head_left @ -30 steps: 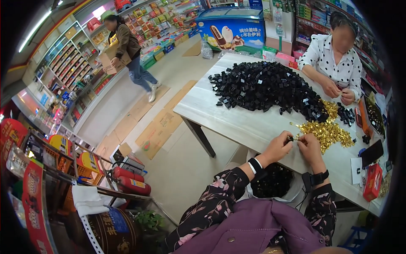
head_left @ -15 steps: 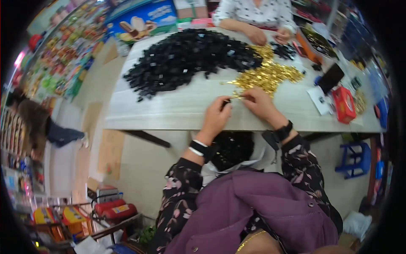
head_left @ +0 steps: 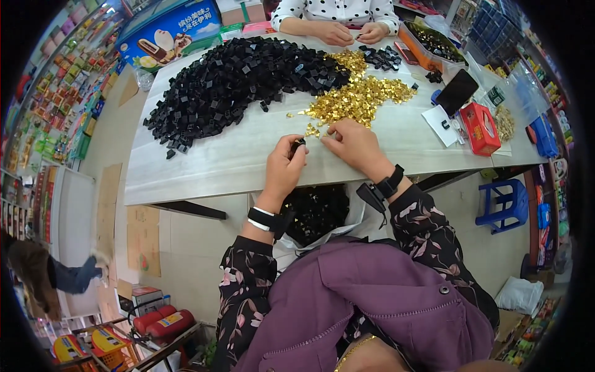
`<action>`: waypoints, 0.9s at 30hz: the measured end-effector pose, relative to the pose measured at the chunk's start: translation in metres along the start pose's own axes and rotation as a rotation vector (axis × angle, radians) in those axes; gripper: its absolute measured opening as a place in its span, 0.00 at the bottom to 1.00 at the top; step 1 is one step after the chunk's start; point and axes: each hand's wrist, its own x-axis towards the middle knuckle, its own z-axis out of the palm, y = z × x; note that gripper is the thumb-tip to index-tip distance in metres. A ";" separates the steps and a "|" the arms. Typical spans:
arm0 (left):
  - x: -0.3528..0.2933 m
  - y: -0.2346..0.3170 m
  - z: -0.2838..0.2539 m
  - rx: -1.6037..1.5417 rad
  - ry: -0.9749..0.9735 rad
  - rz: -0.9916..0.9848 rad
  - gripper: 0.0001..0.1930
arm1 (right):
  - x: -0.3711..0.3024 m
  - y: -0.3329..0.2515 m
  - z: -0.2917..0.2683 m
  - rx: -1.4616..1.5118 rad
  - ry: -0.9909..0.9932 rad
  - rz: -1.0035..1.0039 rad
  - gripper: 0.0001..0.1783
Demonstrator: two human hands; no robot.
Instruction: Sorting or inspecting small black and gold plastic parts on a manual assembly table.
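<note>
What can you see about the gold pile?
The gold pile is many small, shiny, metal-looking pieces lying loose in an uneven heap on the pale table. Its left side meets the black pile, and a few bits lie scattered at its near edge. The right hand is beside those; I can't tell whether it touches any.

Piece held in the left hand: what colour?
The piece in the left hand is black, best seen in the head view.

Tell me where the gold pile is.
In the head view, the gold pile lies on the table, right of centre, against the right end of the black heap and just beyond the right hand.
</note>
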 end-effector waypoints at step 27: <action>-0.001 -0.004 -0.003 0.206 -0.091 0.101 0.13 | 0.002 -0.014 0.001 0.965 -0.395 0.193 0.08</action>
